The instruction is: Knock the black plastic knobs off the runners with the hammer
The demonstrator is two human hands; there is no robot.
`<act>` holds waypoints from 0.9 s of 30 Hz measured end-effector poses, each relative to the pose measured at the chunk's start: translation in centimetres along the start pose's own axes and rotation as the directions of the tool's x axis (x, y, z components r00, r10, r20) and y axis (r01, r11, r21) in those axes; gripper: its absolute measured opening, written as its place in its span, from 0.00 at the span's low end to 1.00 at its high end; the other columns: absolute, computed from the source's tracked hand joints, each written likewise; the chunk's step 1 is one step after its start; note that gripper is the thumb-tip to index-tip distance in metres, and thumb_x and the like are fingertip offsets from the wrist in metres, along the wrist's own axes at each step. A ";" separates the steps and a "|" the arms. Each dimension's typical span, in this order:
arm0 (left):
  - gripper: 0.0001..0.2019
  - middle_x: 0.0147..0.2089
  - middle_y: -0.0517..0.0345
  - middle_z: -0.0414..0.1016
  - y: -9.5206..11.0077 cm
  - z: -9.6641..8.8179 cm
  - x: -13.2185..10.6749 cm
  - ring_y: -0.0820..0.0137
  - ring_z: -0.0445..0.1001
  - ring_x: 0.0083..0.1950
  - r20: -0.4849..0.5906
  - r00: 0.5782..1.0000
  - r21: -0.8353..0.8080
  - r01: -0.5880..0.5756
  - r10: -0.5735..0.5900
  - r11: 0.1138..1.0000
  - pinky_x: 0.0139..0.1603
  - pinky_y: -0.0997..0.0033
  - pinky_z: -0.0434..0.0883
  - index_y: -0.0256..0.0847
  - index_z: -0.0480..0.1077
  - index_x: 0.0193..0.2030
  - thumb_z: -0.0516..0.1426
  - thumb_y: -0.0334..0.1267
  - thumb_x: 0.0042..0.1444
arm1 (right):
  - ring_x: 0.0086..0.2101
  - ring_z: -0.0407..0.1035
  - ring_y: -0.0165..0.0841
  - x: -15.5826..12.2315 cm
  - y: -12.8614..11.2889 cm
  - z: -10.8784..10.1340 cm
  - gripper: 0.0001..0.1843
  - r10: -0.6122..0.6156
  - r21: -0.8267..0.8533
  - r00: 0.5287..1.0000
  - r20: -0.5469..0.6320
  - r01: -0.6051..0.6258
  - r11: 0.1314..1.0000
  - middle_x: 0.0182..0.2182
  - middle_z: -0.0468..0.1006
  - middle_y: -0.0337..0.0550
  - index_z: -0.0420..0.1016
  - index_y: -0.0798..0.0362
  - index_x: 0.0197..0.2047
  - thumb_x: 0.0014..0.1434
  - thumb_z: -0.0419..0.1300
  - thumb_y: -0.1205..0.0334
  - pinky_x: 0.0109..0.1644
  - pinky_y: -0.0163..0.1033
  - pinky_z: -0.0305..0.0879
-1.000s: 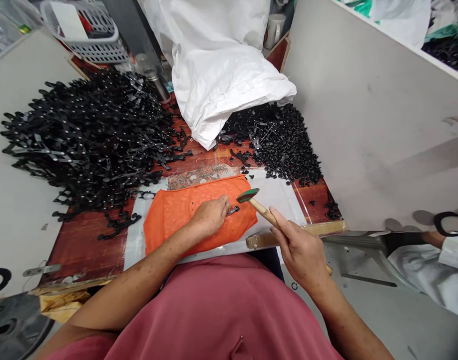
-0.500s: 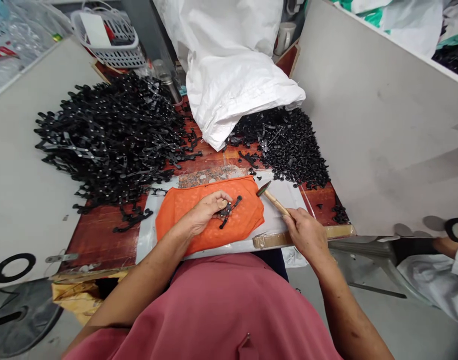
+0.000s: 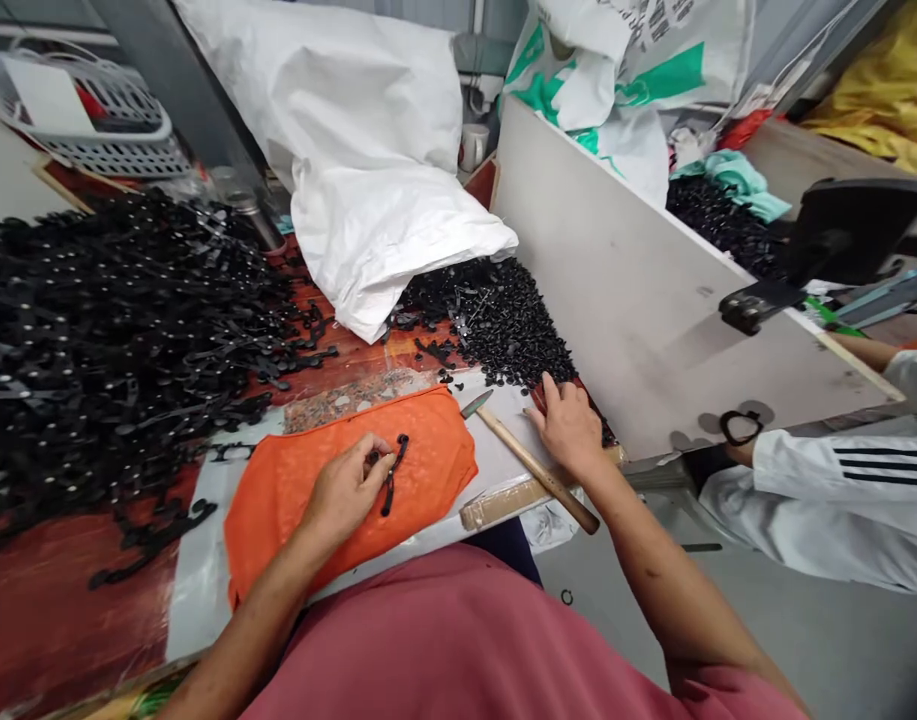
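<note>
My left hand (image 3: 349, 487) rests on an orange cloth pad (image 3: 278, 500) and pinches a black jointed part (image 3: 396, 473), whose arms stick out past the fingertips. Free of any tool, my right hand (image 3: 568, 425) reaches forward with its fingers apart, at the near edge of a heap of small black pieces (image 3: 507, 325). Between the pad and my right hand lies a hammer (image 3: 529, 462), its wooden handle crossing the table edge and its metal head beside the pad's right corner.
A big heap of black jointed parts (image 3: 128, 320) covers the left side. A white sack (image 3: 398, 190) leans over the small pieces at the back. A grey partition (image 3: 638, 290) borders the right side, and beyond it a white sleeve (image 3: 825, 475) of another person shows.
My right hand has let go of the hammer, now lying on the table, and moved forward to the small black pieces. The camera view has turned right. My left hand still holds the part.
</note>
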State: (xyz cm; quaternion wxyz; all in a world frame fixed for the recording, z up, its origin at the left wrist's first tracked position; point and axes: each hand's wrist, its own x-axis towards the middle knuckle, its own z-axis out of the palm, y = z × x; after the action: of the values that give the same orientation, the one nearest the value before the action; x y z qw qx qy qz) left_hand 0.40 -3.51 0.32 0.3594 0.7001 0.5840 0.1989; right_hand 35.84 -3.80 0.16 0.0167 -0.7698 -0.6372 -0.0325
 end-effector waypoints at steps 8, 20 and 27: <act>0.15 0.37 0.57 0.81 -1.0 1.3 -0.5 0.62 0.78 0.38 -0.104 0.994 0.053 -0.011 0.016 0.999 0.40 0.66 0.68 0.46 0.72 0.40 0.50 0.51 0.64 | 0.69 0.46 0.62 8.3 -3.4 3.9 0.49 0.016 0.086 0.995 -0.096 -0.008 0.996 0.76 0.44 0.65 0.42 0.51 0.80 0.67 0.57 0.37 0.64 0.62 0.56; 0.18 0.32 0.59 0.80 -1.7 1.7 -0.5 0.66 0.76 0.31 -0.175 0.984 -0.121 -0.047 0.026 0.992 0.34 0.70 0.71 0.45 0.74 0.36 0.53 0.55 0.62 | 0.50 0.69 0.41 16.3 -0.7 3.5 0.19 0.131 0.406 0.972 -0.197 -0.041 0.913 0.56 0.72 0.49 0.79 0.46 0.55 0.60 0.65 0.66 0.52 0.43 0.68; 0.15 0.39 0.55 0.79 -5.4 -5.2 -0.6 0.62 0.76 0.38 -0.479 0.878 0.183 0.102 -0.002 0.978 0.41 0.64 0.72 0.45 0.76 0.41 0.53 0.51 0.63 | 0.34 0.73 0.32 17.9 -0.6 2.0 0.14 0.276 0.744 0.953 -0.127 -0.093 0.662 0.38 0.78 0.41 0.76 0.56 0.45 0.68 0.63 0.51 0.38 0.40 0.74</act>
State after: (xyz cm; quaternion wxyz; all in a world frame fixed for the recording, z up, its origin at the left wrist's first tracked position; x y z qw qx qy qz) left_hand -7.04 -2.35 -0.11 0.1368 0.6467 0.6901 0.2946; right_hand 38.61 13.98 -0.56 0.3982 -0.7509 -0.5086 0.1376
